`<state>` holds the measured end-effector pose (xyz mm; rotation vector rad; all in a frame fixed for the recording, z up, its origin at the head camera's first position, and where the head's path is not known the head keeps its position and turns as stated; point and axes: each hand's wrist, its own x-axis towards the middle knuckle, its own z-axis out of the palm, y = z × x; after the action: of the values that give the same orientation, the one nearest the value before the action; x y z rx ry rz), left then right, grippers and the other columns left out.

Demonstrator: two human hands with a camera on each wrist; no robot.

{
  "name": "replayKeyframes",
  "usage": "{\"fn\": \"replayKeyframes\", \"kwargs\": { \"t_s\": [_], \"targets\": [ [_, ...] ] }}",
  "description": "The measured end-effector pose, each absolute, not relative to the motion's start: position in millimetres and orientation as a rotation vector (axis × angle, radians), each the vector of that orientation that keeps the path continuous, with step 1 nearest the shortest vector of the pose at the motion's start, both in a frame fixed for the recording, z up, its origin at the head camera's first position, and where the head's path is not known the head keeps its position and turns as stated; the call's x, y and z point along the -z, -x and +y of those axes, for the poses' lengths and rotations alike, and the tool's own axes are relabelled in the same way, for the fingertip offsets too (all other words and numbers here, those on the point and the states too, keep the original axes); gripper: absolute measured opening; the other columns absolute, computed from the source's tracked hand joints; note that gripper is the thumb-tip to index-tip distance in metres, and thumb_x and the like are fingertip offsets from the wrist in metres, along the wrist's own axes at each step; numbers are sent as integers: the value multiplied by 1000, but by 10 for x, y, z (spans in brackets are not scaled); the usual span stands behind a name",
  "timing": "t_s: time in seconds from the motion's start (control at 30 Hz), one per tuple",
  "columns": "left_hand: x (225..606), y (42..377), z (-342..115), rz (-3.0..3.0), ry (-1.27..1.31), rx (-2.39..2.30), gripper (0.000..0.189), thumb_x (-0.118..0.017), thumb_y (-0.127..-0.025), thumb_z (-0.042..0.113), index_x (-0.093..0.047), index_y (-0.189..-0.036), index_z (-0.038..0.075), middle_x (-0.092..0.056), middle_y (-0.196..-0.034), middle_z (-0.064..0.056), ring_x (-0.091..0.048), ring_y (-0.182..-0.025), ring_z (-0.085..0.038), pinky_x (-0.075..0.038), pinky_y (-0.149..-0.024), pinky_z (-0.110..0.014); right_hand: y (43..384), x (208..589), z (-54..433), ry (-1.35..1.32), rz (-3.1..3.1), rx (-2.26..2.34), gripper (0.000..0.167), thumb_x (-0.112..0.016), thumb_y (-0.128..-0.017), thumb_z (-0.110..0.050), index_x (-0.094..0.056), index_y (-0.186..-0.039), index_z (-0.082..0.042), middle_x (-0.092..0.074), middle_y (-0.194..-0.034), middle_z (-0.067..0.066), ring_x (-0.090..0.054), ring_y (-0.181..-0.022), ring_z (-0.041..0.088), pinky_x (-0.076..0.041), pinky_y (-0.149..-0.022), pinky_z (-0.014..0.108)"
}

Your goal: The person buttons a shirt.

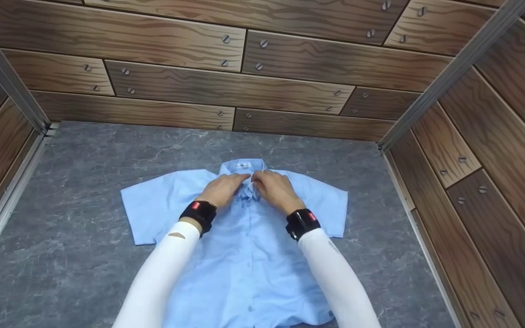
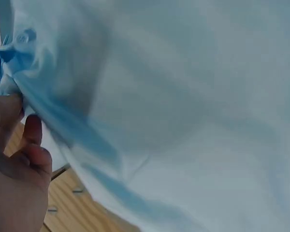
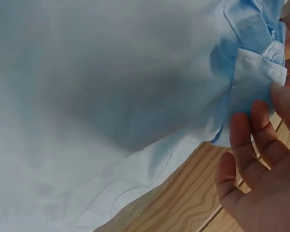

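Note:
A light blue short-sleeved shirt (image 1: 226, 269) lies front up on the grey surface, its sleeves spread to both sides. Both hands meet at its collar (image 1: 244, 163). My left hand (image 1: 220, 189) pinches the fabric beside the neck opening; in the left wrist view a small button (image 2: 24, 37) shows just above the fingertips. With thumb and fingers, my right hand (image 1: 277, 189) holds a collar point (image 3: 253, 77), and another button (image 3: 276, 59) sits close to it. Bunched cloth hides exactly where the two hands' fingertips touch the placket.
The grey marbled surface (image 1: 80, 182) extends around the shirt. Wood-plank-patterned walls (image 1: 176, 82) stand at the back and on both sides, with metal corner posts (image 1: 454, 73). Black wrist bands (image 1: 302, 223) and white sleeves cover the forearms.

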<state>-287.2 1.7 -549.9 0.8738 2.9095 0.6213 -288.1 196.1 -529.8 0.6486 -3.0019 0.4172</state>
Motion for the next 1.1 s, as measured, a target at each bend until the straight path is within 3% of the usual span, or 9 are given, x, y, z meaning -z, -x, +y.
{"fn": "replayKeyframes", "kwargs": {
  "t_s": [0.13,0.2,0.37,0.63,0.87,1.0,1.1],
  "targets": [
    [5422,2926,7,2964,-890,-635,43,-53,-96,1,-52,-137,12,-54,-116,-16,-62,-87,-32,-53,-72,-45,2891,5280,1969,-626,-2994,-453,13,-57,-98,-25,-67,-104,-20,-68,-97,0,-65,-91,20,-49,-79,44],
    [5409,2932,7,3022,-851,-673,34,-55,-95,1,-59,-127,8,-53,-109,-15,-62,-81,-30,-53,-67,-43,2897,5282,1966,-587,-2999,-484,14,-56,-98,-25,-67,-104,-19,-68,-97,0,-65,-91,20,-49,-79,43],
    [5403,2922,32,3115,-683,-827,15,-59,-94,6,-65,-107,7,-55,-104,-10,-64,-82,-29,-53,-69,-42,2932,5305,1946,-413,-3008,-594,17,-55,-98,-27,-67,-104,-17,-69,-96,0,-65,-88,19,-51,-79,39],
    [5432,2944,71,3117,-535,-1018,13,-55,-97,8,-64,-106,7,-54,-105,-10,-63,-83,-28,-53,-72,-41,2990,5321,1867,-210,-2995,-711,18,-54,-98,-27,-68,-100,-14,-69,-89,1,-64,-78,19,-50,-71,38],
    [5593,2906,-4,3144,-663,-1138,31,-60,-91,2,-56,-121,4,-51,-118,-12,-61,-93,-27,-54,-76,-39,3037,5411,1800,-144,-2966,-764,19,-54,-98,-24,-67,-105,-13,-70,-90,3,-65,-79,21,-50,-73,40],
    [5690,2796,-55,3219,-750,-1094,31,-70,-83,3,-57,-111,5,-52,-113,-12,-60,-93,-29,-51,-80,-42,3002,5486,1826,-208,-2965,-793,24,-53,-98,-20,-58,-121,-13,-68,-92,2,-65,-79,20,-51,-74,39],
    [5730,2679,-103,3228,-744,-969,24,-73,-84,14,-60,-103,8,-55,-104,-9,-58,-93,-29,-47,-83,-46,2922,5492,1874,-281,-2961,-694,22,-54,-96,-18,-56,-117,-13,-67,-94,3,-64,-82,21,-50,-74,39]
  ]
}}
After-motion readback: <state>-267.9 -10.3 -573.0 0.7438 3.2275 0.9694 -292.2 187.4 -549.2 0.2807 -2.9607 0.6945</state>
